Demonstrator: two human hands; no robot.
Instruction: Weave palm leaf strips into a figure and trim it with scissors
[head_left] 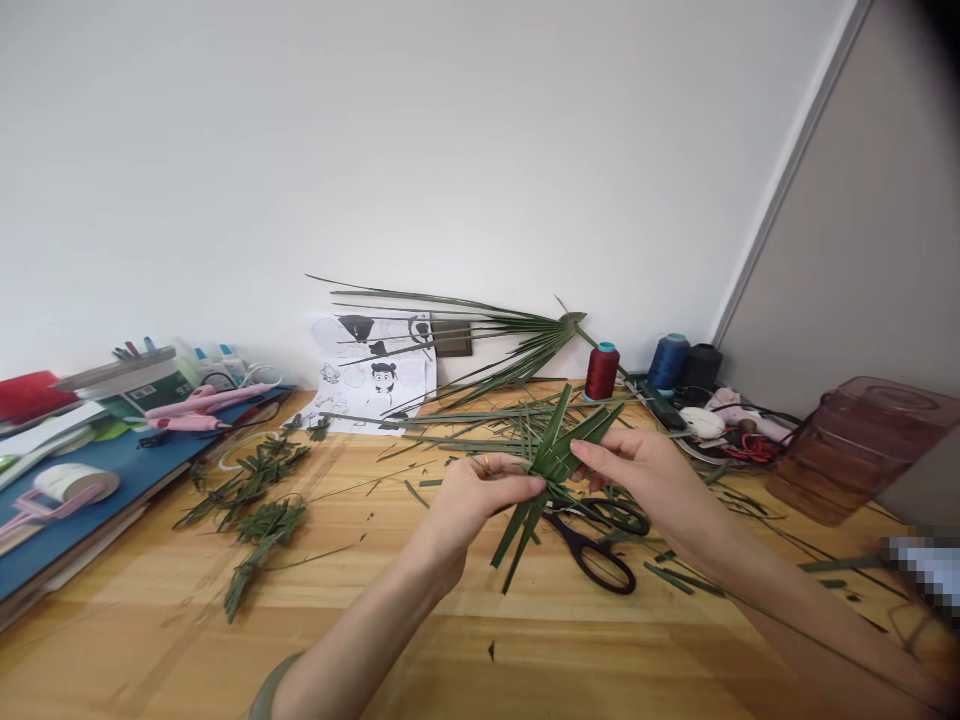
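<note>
Between my two hands is a piece woven from green palm leaf strips (556,462), its loose ends fanning out above and below. My left hand (480,492), with a ring on one finger, pinches its lower left side between thumb and fingers. On the upper right side, my right hand (622,462) grips it, thumb on top and fingertips partly hidden behind. Black-handled scissors (606,575) lie on the table just beneath the woven piece, their blades mostly covered by it. Cut leaf strips (679,578) are scattered around them.
Bundles of woven leaf (274,520) lie on the wooden table (420,650) at left. A palm frond (525,330) leans against the wall behind printed drawings (382,400). Thread spools, red (602,372) and blue (667,362), stand behind. A pink glue gun (202,405) rests left; a translucent box (847,450) stands right.
</note>
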